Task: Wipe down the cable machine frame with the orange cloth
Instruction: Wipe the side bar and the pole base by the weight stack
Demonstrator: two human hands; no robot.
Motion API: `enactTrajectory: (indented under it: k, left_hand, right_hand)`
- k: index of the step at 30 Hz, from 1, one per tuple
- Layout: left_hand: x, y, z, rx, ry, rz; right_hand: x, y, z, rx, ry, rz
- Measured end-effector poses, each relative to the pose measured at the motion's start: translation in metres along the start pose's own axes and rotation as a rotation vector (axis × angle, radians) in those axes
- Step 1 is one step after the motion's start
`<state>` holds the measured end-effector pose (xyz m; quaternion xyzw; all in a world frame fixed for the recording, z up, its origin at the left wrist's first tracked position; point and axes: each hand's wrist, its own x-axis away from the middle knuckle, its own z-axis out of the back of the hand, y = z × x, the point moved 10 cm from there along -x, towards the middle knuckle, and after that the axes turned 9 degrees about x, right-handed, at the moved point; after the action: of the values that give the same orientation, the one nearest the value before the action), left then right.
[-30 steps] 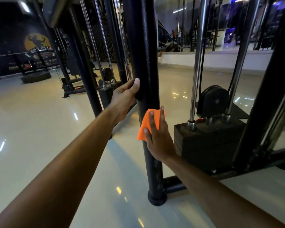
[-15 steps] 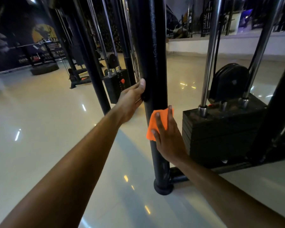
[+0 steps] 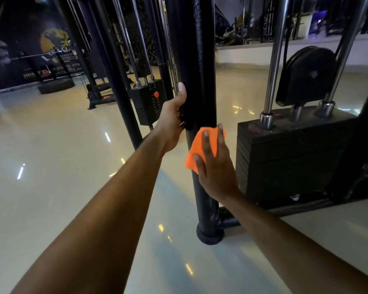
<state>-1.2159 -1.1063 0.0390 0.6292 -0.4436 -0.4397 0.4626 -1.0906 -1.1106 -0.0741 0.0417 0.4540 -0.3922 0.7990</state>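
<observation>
A thick black upright post (image 3: pixel 197 66) of the cable machine frame stands in the middle of the view, ending in a round foot on the floor. My right hand (image 3: pixel 216 168) presses the folded orange cloth (image 3: pixel 197 149) flat against the post's lower part, fingers straight and spread over it. My left hand (image 3: pixel 173 122) grips the post's left side a little higher, thumb pointing up and fingers wrapped behind where I cannot see them.
A black weight stack (image 3: pixel 289 158) with chrome guide rods (image 3: pixel 273 60) and a pulley (image 3: pixel 306 75) stands just right of the post. A second weight stack (image 3: pixel 150 102) and more dark uprights stand behind left. Glossy pale floor (image 3: pixel 51 166) spreads to the left and front.
The view has drawn closer to the post and tilted down. My right hand and the cloth stay pressed at about the same spot on the post; my left hand keeps its grip.
</observation>
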Motion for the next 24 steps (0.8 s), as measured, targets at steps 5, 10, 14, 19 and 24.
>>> enactTrajectory:
  k: [5, 10, 14, 19, 24]
  left_hand:
    - [0.005, 0.0, -0.008, -0.025, 0.0, -0.004]
    - [0.006, 0.0, -0.013, 0.004, -0.041, -0.017]
    - [0.014, -0.001, -0.012, -0.021, -0.01, -0.062]
    - [0.007, -0.011, -0.002, -0.036, -0.061, -0.101]
    - [0.004, -0.04, 0.008, -0.03, -0.122, -0.098]
  right_hand:
    - [-0.013, -0.006, 0.011, -0.034, 0.054, -0.009]
    - [-0.038, -0.016, 0.033, -0.012, 0.122, 0.016]
    - [0.017, 0.006, -0.002, 0.019, -0.003, 0.069]
    - [0.001, -0.003, 0.009, -0.099, 0.009, 0.04]
    - [-0.014, -0.011, 0.012, -0.121, 0.095, -0.04]
